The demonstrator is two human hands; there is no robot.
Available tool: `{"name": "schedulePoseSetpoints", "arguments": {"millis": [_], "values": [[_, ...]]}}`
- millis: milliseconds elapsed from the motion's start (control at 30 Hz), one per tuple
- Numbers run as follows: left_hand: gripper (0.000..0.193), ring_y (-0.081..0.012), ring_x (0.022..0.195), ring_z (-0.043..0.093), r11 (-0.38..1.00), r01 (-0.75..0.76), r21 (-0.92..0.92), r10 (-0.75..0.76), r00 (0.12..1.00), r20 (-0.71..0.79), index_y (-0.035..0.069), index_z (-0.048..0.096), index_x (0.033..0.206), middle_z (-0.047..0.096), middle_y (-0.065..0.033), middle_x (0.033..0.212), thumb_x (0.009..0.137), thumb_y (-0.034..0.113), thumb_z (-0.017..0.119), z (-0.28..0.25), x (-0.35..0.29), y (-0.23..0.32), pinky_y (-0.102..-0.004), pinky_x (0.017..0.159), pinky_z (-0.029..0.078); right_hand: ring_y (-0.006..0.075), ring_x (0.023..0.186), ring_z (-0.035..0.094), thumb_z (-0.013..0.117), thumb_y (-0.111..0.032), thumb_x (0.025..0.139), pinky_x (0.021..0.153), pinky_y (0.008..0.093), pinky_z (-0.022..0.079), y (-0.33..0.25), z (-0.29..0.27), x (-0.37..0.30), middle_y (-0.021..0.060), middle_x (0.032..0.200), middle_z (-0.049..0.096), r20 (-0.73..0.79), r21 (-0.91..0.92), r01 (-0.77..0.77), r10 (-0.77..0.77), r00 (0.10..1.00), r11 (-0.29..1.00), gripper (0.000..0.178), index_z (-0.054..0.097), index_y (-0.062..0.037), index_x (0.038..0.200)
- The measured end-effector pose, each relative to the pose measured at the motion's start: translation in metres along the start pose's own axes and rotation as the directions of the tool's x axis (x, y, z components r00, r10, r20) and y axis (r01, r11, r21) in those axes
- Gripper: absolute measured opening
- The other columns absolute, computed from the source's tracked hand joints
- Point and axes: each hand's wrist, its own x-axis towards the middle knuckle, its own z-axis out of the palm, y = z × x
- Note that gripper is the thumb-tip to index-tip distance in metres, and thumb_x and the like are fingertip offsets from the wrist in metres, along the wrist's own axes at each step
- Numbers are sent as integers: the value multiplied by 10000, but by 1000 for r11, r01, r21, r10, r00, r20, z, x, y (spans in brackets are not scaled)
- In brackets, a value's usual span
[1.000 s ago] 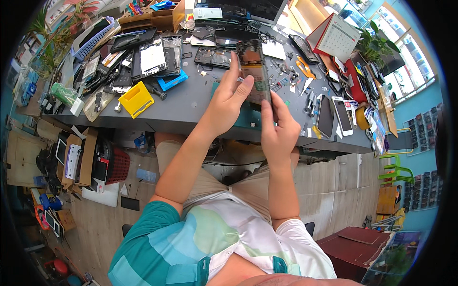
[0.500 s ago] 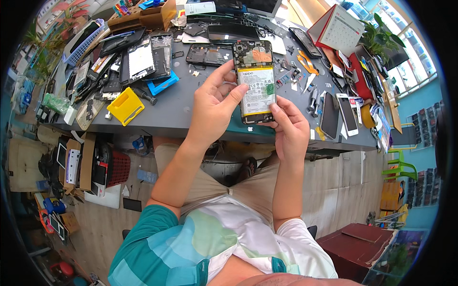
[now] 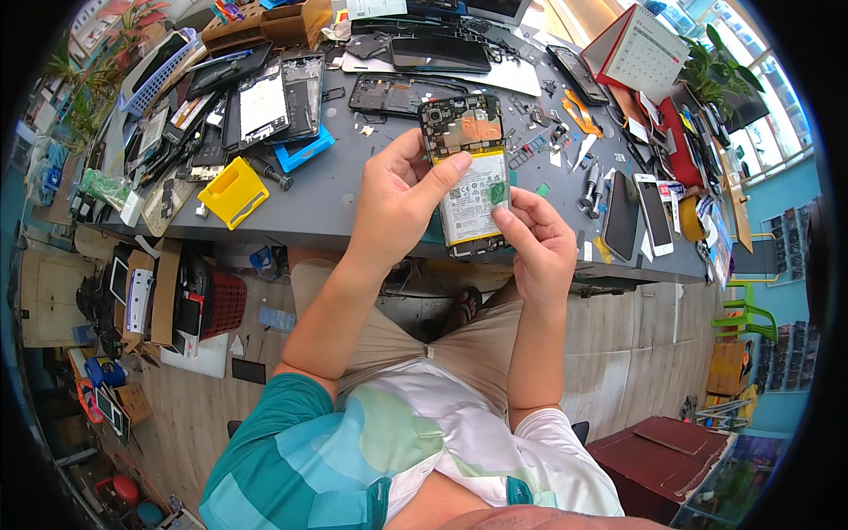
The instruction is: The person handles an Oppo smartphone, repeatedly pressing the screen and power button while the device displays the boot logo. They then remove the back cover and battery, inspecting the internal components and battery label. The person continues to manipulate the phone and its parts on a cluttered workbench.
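An opened smartphone (image 3: 477, 208) is held up in front of me at the table's near edge. Its back is off, showing a white battery with yellow edges, a green patch and orange film over the board at the top. My left hand (image 3: 402, 194) grips the phone's left side, thumb lying across the upper end of the battery. On the right side, my right hand (image 3: 536, 243) pinches the lower part, its thumb on the battery near the green patch. Both hands' other fingers are partly hidden behind the phone.
Phone frames (image 3: 274, 102) are piled at the left, beside a yellow plastic piece (image 3: 233, 193). Screwdrivers (image 3: 590, 190) and two phones (image 3: 654, 215) lie at the right. A desk calendar (image 3: 638, 55) stands behind them. Another phone frame (image 3: 393, 94) lies beyond my hands.
The phone has come slightly lower and nearer to me, still in both hands. My left thumb now lies further across it, at the battery's upper end.
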Motion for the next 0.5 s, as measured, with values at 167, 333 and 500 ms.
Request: {"name": "schedulePoseSetpoints", "arguments": {"millis": [167,333,500], "values": [[258,-101,1013,710,1000,-15,-20,14,1000,-14,-45,726,1260,781,-84,1151,1050,104,710,-2,0,-3,-271,901,575,155,1067,744,704,30,1015,949,272,576,0,1,-1,158,1188,777,7,3,13,-13,1000,1000,330,659,129,1327],[264,-101,1014,706,999,-23,-22,23,1000,-10,-55,734,1261,781,-91,1161,1050,101,705,-4,-1,-4,-269,903,572,155,1068,743,704,32,1014,941,270,575,-1,0,-1,160,1187,777,14,14,3,-3,1000,1000,327,659,134,1321],[254,-99,987,707,999,-32,-9,32,999,-33,-71,746,1234,786,-97,1123,1039,90,716,-4,-2,-4,-270,879,579,159,1064,744,702,35,1013,929,269,577,-2,-4,-1,165,1184,777,36,31,-9,8,999,999,322,658,140,1314]]}}
